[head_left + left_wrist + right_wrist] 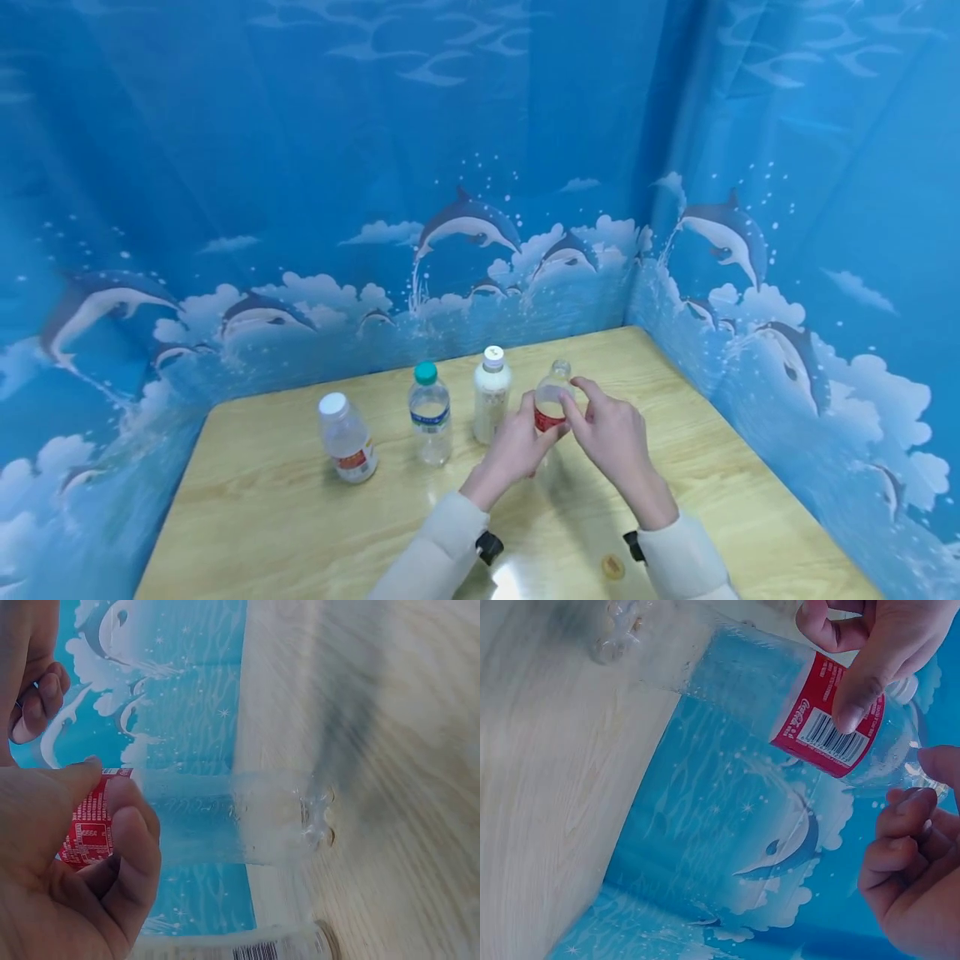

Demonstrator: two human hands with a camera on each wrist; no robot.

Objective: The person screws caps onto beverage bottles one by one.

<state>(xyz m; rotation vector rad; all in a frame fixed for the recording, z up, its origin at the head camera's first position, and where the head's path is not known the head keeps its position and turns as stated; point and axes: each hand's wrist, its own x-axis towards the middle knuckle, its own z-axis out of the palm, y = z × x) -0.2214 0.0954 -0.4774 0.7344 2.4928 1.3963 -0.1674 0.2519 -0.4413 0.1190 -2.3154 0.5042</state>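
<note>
A clear plastic bottle (746,664) with a red label (832,712) is in my left hand (517,442), whose thumb and curled fingers grip it around the label. Its transparent neck (560,367) shows no coloured cap in the head view. Close beside the bottle's shoulder and neck is my right hand (617,433). In the right wrist view that hand's thumb and forefinger are on either side of the neck and its other fingers curl inward. Whether they pinch the neck is hard to see. A white-capped bottle (491,396) stands just left of the held one.
Farther left on the wooden table (255,500) are a green-capped clear bottle (431,417) and a white-capped bottle (347,437) with a red-and-white label. A small tan disc (612,567) lies near my right wrist. Blue dolphin-print curtains (337,208) enclose the table's back and sides.
</note>
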